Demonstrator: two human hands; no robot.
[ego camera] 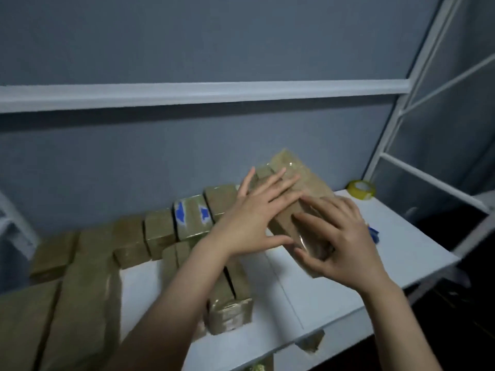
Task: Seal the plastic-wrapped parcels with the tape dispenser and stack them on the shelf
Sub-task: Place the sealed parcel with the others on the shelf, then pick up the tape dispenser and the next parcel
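On the white shelf (334, 290), the long tan plastic-wrapped parcel (289, 168) lay diagonally. Left hand (257, 210) pressed flat on it, fingers spread. Right hand (340, 236) rested spread over its near end. Judged stiff and dense, film slippery: take hold by the long sides.

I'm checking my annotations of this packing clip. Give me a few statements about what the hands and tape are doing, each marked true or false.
1. Both the left hand and the right hand touch the same parcel. True.
2. The tape roll is red. False: it is yellow.
3. The tape roll lies on the shelf, in neither hand. True.
4. The left hand is clenched in a fist. False: its fingers lie spread on the parcel.
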